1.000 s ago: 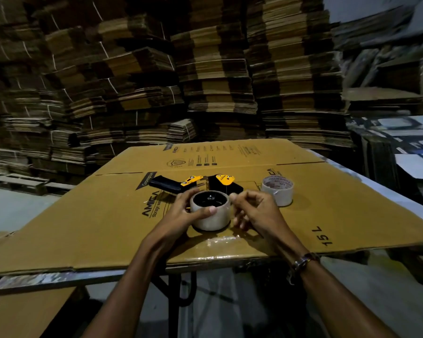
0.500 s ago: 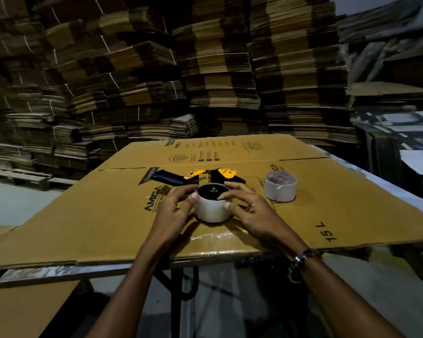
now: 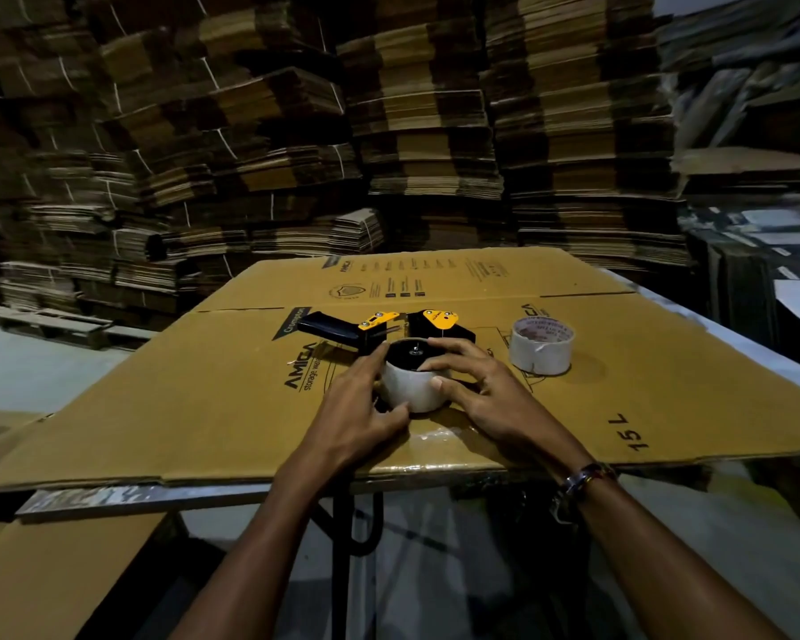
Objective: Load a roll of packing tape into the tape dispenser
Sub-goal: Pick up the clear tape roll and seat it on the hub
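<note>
A roll of clear packing tape (image 3: 414,388) sits upright on the black hub of a black and yellow tape dispenser (image 3: 389,327), which lies on its side on a flattened cardboard box (image 3: 204,399) covering the surface. Both hands are clamped on the roll: the left hand (image 3: 361,408) presses its left wall with thumb low and fingers at the rim, and the right hand (image 3: 486,390) grips its right side, one finger reaching over the top edge. The dispenser's handle points left from the roll, its yellow plates just behind the roll.

Left of the roll the box reads "AMICA" with "storage wat…" under it, partly hidden by the left hand; "Crompton" stands on a dark band beside the handle. Right of the roll, near the box's front edge, reads "15 L". A second tape roll (image 3: 541,346) stands right of the loaded roll, apart from it; the red print on its core is too small to read. Bare cardboard lies open on both sides of the roll. Bundled flat cartons (image 3: 412,131) are stacked high behind it.
</note>
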